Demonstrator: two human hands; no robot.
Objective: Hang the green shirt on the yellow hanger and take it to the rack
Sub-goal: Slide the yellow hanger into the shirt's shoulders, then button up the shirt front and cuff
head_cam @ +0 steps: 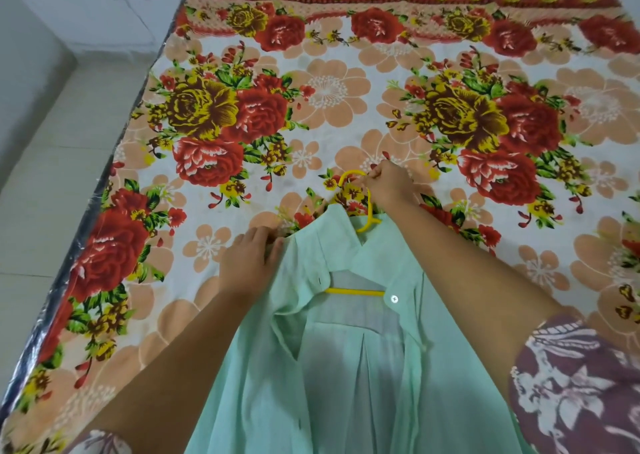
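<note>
Green shirt lies on a bed; right hand pinches yellow hanger hook, left hand grips the shoulder.

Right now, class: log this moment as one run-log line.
stage: hanger inside shirt | right hand: grips yellow hanger hook | left hand: holds green shirt shoulder | place: floral bedsheet

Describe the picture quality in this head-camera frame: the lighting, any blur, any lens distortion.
Head view: soft, even light with no hard shadows; slight glare on the shiny dark edge of the bed. Wide-angle bending curves that edge and stretches the forearms at the bottom. The left hand and the green shirt look a little soft; the floral sheet is sharper.
</note>
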